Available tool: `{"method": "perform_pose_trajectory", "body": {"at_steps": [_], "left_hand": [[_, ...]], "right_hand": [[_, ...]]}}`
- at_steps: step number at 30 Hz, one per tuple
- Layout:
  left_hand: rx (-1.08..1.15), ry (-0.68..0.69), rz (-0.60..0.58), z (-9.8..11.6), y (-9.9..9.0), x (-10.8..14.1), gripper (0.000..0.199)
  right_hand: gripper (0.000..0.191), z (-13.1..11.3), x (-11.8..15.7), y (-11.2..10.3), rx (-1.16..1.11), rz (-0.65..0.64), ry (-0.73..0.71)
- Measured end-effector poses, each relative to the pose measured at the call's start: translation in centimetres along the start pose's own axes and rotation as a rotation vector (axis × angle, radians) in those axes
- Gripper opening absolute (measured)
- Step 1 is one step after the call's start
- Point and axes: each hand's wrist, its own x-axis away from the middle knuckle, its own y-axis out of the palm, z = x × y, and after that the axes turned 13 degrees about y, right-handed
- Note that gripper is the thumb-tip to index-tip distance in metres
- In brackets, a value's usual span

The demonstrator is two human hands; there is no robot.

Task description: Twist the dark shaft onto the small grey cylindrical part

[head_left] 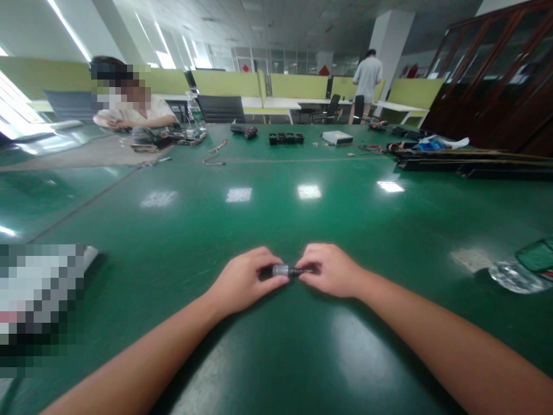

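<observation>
A small grey-and-black cylinder [280, 270] lies level between my hands, low over the green tabletop in the middle of the view. It has a wide grey barrel on the left and a thinner, dark ribbed end on the right. The thumb and fingers of my left hand [246, 279] close around the barrel. My right hand [330, 270] pinches the ribbed end. Fingers hide both tips of the piece, and its exact kind is too small to tell.
The green table [259, 225] stretches far ahead. A plastic bottle [518, 275] lies at right, and a blurred-out object [38, 300] at left. Along the far side are a black block [286, 139], a white box [337, 138], and long dark bars [466, 164]. A person [133, 109] sits far left.
</observation>
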Motion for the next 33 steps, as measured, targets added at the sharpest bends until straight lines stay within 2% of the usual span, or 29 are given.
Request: {"method": "perform_pose_trajectory", "body": {"at_steps": [14,33], "left_hand": [[0.01,-0.001,-0.004,-0.13,-0.01,0.04,0.029],[0.003,-0.011,-0.001,-0.14,0.0,0.03,0.029]], "right_hand": [[0.013,0.14,0.07,-0.06,-0.019,0.017,-0.016],[0.011,0.14,0.3,-0.57,0.01,-0.013,0.052]]}}
